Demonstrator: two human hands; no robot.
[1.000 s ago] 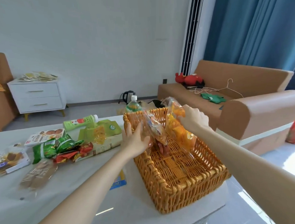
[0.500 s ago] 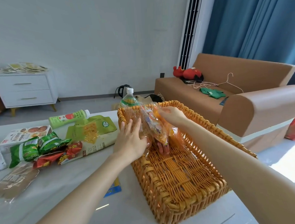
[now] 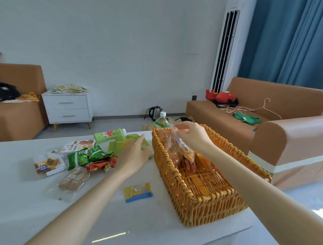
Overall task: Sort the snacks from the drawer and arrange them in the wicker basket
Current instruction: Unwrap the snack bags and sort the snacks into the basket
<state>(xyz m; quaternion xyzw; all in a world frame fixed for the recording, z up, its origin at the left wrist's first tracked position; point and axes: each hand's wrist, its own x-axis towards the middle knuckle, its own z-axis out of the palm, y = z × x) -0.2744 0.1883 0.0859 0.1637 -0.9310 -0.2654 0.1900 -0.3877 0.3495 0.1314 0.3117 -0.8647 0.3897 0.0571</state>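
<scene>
My right hand (image 3: 192, 135) pinched the tops of the clear snack bags (image 3: 184, 154), standing them against the far end of the wicker basket (image 3: 203, 198). My left hand (image 3: 134, 157) hung flat and loose over the table (image 3: 31, 220), holding nothing, near the yellow-green pouch (image 3: 121, 145). Judged best: steady the bags upright until the next packet braces them, then fill from the far end forward.

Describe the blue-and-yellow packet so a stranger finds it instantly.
Start at the white table, then the wicker basket on its right side. Just left of the basket's near end lies a flat blue-and-yellow packet, alone. The snack pile sits farther back, mostly green and red.
</scene>
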